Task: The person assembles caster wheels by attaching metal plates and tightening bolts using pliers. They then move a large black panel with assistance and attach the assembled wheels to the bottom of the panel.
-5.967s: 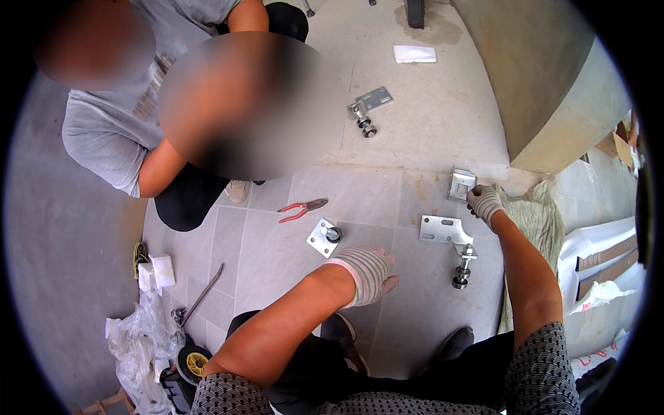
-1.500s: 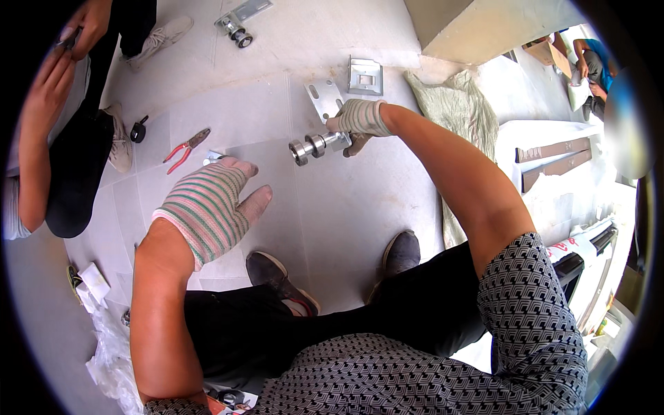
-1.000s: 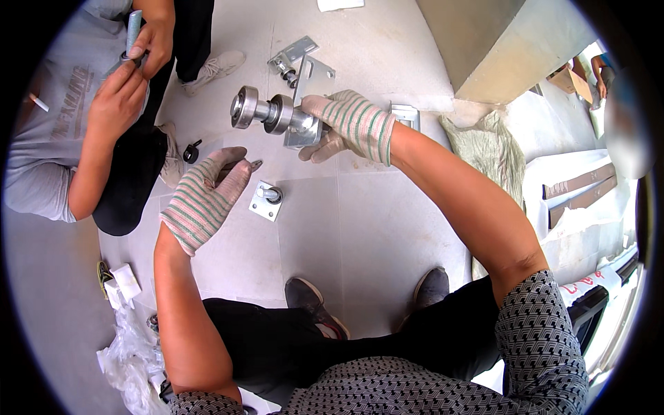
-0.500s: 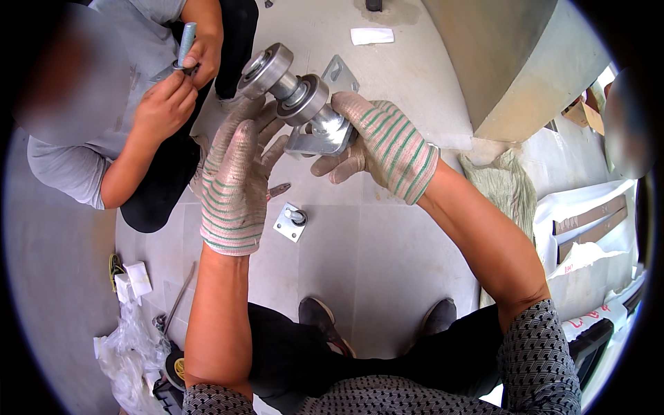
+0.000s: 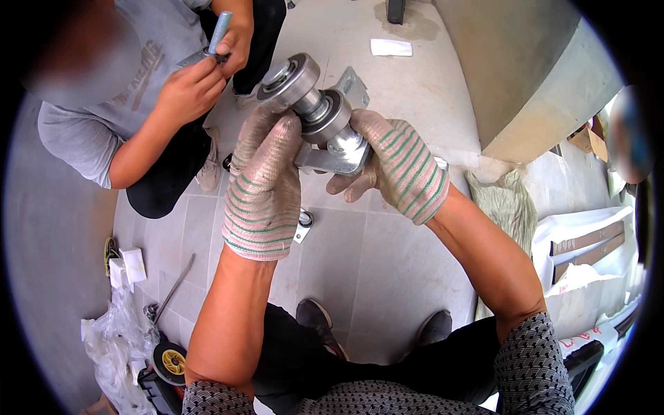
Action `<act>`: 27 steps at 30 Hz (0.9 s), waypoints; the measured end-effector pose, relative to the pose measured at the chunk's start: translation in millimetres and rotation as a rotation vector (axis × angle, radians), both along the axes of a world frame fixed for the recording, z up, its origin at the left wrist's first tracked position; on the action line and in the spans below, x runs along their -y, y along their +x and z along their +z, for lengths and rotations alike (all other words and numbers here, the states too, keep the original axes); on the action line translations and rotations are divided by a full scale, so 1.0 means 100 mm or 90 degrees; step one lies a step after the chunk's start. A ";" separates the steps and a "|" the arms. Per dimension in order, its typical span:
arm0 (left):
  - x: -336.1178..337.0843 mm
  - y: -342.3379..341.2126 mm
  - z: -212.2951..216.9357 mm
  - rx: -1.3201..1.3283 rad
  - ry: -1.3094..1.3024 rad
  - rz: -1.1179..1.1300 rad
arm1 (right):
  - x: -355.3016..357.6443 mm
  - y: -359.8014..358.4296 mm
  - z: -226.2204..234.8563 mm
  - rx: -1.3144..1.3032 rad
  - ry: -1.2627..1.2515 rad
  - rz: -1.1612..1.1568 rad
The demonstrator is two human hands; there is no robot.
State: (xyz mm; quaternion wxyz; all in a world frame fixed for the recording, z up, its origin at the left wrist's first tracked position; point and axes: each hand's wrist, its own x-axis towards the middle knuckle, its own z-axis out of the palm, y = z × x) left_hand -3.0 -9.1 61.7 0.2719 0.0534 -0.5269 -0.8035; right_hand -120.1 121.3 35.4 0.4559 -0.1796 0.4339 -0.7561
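We hold the roller bracket up in both gloved hands, lifted off the floor.

Nearest us, our left hand (image 5: 261,190) has come up from the tiled floor (image 5: 387,277) and now wraps its fingers (image 5: 273,149) around the near side of the metal roller assembly (image 5: 318,117), closed on it below the wheels. Our right hand (image 5: 398,166) keeps its closed grip on the bracket plate from the other side, so the piece, a moment ago low over the tiles, now sits raised before us, ready for close work. Below it a small plate with a bearing (image 5: 303,223) lies on the floor. Beyond, another person's hands (image 5: 204,76) hold a threaded bolt (image 5: 218,31).
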 end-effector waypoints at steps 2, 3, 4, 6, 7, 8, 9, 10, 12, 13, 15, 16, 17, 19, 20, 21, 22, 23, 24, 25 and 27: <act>0.00 0.01 0.01 0.001 0.001 -0.011 | 0.00 0.00 0.00 -0.006 0.019 -0.001; -0.01 0.01 0.00 0.002 0.001 -0.017 | -0.01 0.01 0.00 -0.012 0.019 -0.006; -0.01 0.01 0.01 0.003 0.004 -0.017 | -0.01 0.02 0.01 -0.018 0.018 -0.009; 0.00 0.03 0.01 0.005 0.010 -0.019 | -0.02 0.04 0.03 -0.022 0.023 -0.016; 0.00 0.03 0.01 0.003 0.011 -0.018 | -0.02 0.05 0.04 -0.018 0.030 -0.019; 0.01 0.02 0.01 0.001 0.012 -0.017 | -0.02 0.06 0.06 -0.014 0.037 -0.022; 0.01 0.01 0.00 0.000 0.013 -0.016 | -0.02 0.06 0.07 -0.017 0.041 -0.026; 0.03 0.01 0.00 -0.001 0.019 -0.025 | -0.02 0.07 0.09 -0.021 0.044 -0.029; 0.05 0.02 -0.03 -0.002 0.031 -0.042 | -0.02 0.09 0.11 -0.021 0.054 -0.039; 0.03 0.01 -0.03 -0.003 0.035 -0.039 | -0.02 0.09 0.13 -0.018 0.059 -0.046; -0.01 0.00 -0.04 -0.005 0.044 -0.033 | -0.04 0.08 0.13 -0.018 0.065 -0.053; -0.01 0.00 -0.04 -0.009 0.040 -0.035 | -0.04 0.08 0.12 -0.020 0.066 -0.052; -0.02 0.00 -0.04 -0.013 0.036 -0.037 | -0.04 0.07 0.11 -0.023 0.067 -0.052; -0.02 0.00 -0.04 -0.010 0.029 -0.037 | -0.04 0.06 0.11 -0.028 0.062 -0.050; -0.02 0.00 -0.04 -0.004 0.027 -0.036 | -0.04 0.06 0.11 -0.030 0.059 -0.049; -0.02 0.00 -0.04 0.003 0.025 -0.035 | -0.04 0.05 0.10 -0.031 0.062 -0.047; -0.01 0.00 -0.02 0.013 0.001 -0.044 | -0.03 0.03 0.08 -0.033 0.065 -0.045; 0.01 0.01 -0.01 0.023 -0.024 -0.052 | -0.03 0.02 0.07 -0.035 0.067 -0.042; 0.03 0.01 0.01 0.033 -0.049 -0.060 | -0.03 0.00 0.06 -0.041 0.064 -0.031; 0.02 0.01 0.02 0.040 -0.049 -0.066 | -0.04 -0.03 0.04 -0.049 0.062 -0.020; 0.02 0.01 0.04 0.055 -0.048 -0.076 | -0.06 -0.08 0.01 -0.061 0.059 0.003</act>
